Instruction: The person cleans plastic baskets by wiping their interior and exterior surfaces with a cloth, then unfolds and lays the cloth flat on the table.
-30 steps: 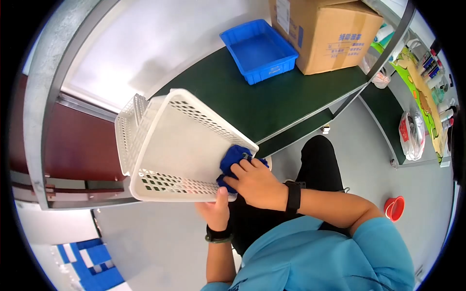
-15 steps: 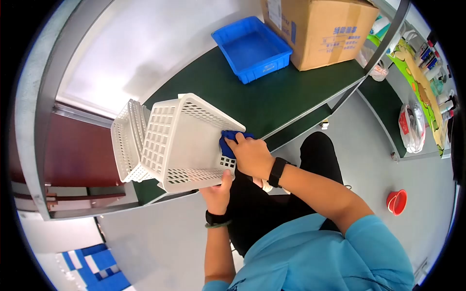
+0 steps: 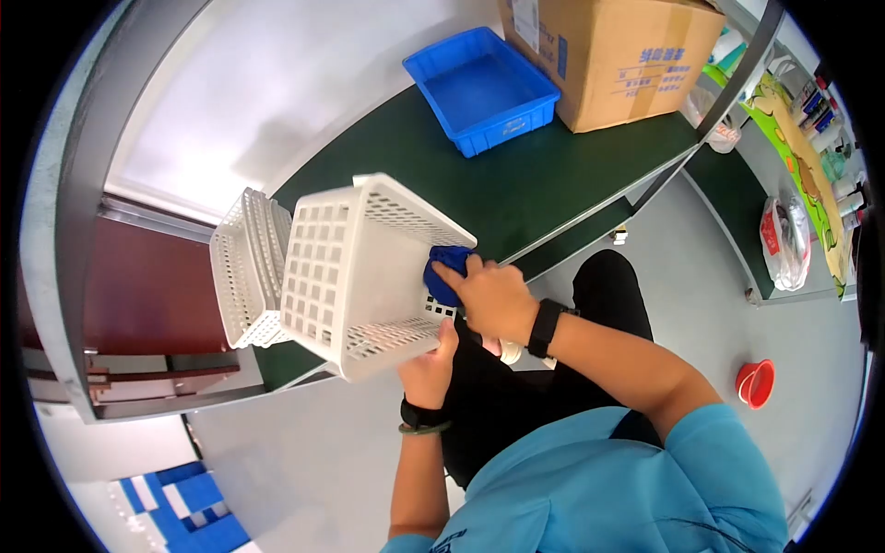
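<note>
A white perforated basket [image 3: 318, 267] is tilted on its side, its opening facing up and to the right. My left hand [image 3: 429, 370] grips its lower edge, thumb on the near rim and the other fingers hidden beneath. My right hand [image 3: 493, 300] presses a crumpled dark blue cloth [image 3: 444, 275] against the basket's inner right end. More white baskets [image 3: 241, 272], nested together, stand on the left end of the green shelf [image 3: 396, 138], just beyond the held one.
At the back of the shelf are a blue tray [image 3: 484, 92] and a large cardboard box [image 3: 636, 69]. Metal posts frame the shelf at left and right. Further right, bottles and a plastic bag [image 3: 784, 244] sit on another shelf; a red bucket [image 3: 756, 384] stands on the floor.
The held basket has turned, showing more of its gridded side, and now sits apart from the nested baskets. My right hand and the cloth have moved slightly up along its inside.
</note>
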